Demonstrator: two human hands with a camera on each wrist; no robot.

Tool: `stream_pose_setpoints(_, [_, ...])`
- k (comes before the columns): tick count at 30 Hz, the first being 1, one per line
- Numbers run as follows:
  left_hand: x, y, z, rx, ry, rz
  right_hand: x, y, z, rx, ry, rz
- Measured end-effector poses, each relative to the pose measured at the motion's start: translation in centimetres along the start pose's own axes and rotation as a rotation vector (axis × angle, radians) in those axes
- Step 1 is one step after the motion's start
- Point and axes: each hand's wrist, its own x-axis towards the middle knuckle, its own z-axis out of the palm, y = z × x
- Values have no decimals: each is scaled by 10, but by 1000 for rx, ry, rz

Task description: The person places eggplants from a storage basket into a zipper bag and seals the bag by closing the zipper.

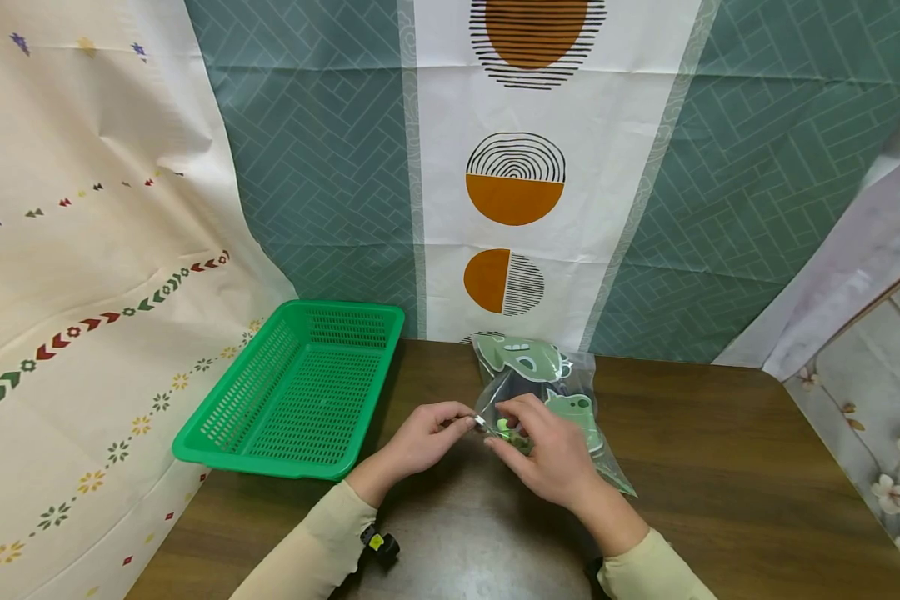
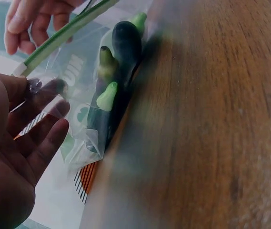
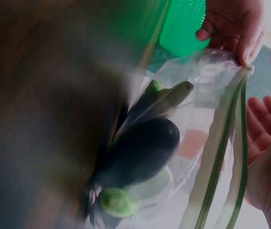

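A clear zip bag (image 1: 525, 363) with green printing lies on the table, holding several dark purple eggplants (image 3: 142, 150) with green stem ends. In the right wrist view its two green zip strips (image 3: 217, 167) stand apart along the mouth. My left hand (image 1: 429, 433) pinches the bag's corner at the white slider (image 3: 249, 69) between thumb and forefinger. In the left wrist view its other fingers spread against the clear plastic. My right hand (image 1: 551, 454) is over the near part of the bag beside the mouth, thumb and forefinger apart, fingers loosely bent and pinching nothing.
A green plastic basket (image 1: 386, 367) with slotted walls stands on the wooden table (image 1: 690, 433) to the left. Patterned cloths (image 1: 322, 167) hang behind and at the left. A flowered cloth (image 1: 892, 467) borders the table's right edge.
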Motion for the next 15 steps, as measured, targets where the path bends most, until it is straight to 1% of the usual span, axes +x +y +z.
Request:
stream_pose_setpoints(4, [0,1,0,-8,-11,-12,1,0,5,-19,-1,-2])
stream_pose_setpoints(10, [0,2,-1,-20,-13,-7,4,2,12,-52,19,-13])
stream_pose_setpoints(15, [-1,3,0,-28,-11,-23,5,3,15,-76,18,2])
